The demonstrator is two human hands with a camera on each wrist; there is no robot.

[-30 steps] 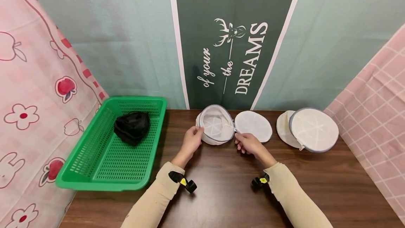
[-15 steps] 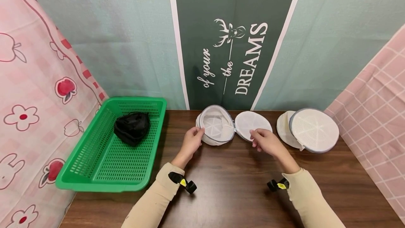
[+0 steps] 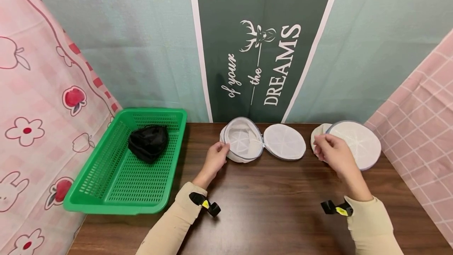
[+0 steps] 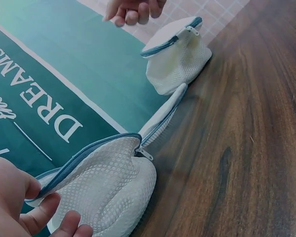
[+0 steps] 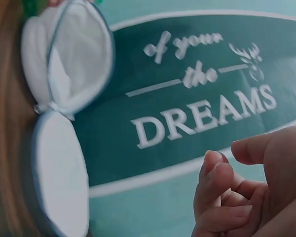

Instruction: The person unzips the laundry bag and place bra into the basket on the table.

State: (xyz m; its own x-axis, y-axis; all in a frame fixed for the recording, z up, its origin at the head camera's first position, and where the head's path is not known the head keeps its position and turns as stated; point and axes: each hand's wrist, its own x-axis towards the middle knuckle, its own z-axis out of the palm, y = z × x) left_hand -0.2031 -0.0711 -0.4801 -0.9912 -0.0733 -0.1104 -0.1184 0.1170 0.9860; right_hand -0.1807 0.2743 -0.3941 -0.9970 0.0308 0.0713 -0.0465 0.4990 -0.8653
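Bag (image 3: 242, 143), white mesh, sits at twelve o'clock on the table (image 3: 258, 215), mouth up, lid (image 3: 284, 141) folded out toward its three o'clock. Your left hand (image 3: 214, 156) pinches its rim at its eight o'clock. Your right hand (image 3: 334, 154), at two o'clock, holds nothing: fingers loosely curled, thumb apart from them, just beside the second bag (image 3: 361, 141). Green basket (image 3: 141, 186) at your ten o'clock has a black cloth (image 3: 148, 143) inside.

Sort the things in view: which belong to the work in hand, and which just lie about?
Work in hand:
left hand, pinching the open mesh bag
right hand
probably the other mesh bag nearby

Seemingly lying about:
green basket
black bundle inside, untouched
printed backdrop
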